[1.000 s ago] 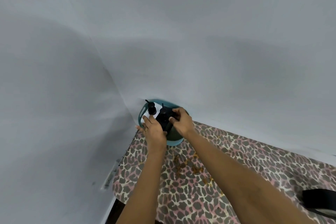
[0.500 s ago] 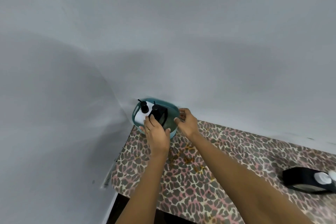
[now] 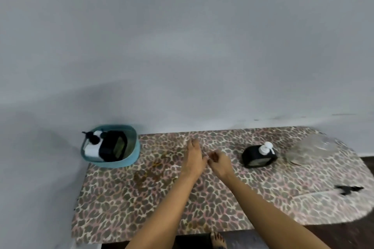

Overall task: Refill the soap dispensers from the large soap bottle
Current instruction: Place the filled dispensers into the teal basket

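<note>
Soap dispensers, white and black plastic, sit released in the teal oval basket, stowing apparently done; your left hand has its fingers straight and together, and your right hand curls loosely, empty.

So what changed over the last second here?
The left hand and right hand let go of the black dispenser in the teal basket and drew back rightward. Both now hover empty above the leopard-print cloth. The basket, holding that and the white dispenser, stayed in the corner.
</note>
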